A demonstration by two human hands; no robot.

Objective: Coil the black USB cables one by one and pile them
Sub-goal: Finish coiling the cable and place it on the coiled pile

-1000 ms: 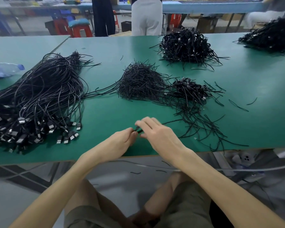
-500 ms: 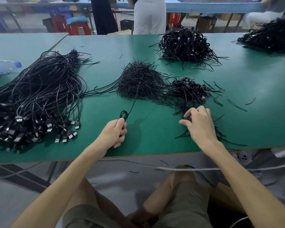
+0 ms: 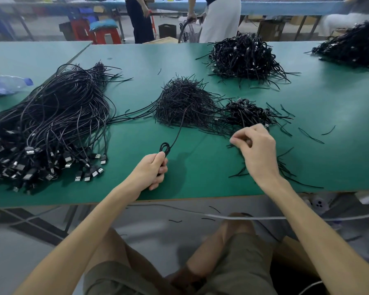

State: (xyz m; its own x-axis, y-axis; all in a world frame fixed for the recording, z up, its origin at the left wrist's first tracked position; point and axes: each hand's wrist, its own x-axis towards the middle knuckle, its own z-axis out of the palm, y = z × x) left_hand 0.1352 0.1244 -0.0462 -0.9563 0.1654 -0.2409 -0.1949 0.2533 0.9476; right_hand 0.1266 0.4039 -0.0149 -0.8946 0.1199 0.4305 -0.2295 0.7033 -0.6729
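While the left hand (image 3: 152, 171) grips a coiled black cable (image 3: 165, 148) near the surface's (image 3: 211, 184) front edge, loop above the fist, right hand (image 3: 257, 147) apart to its right, fingers curled, hold unclear.

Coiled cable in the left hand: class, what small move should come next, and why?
Probably carry the right hand over to the coiled cable and bind it: the left hand grips the coil, and the right fingers seem to pinch a loose black strand off the green table.
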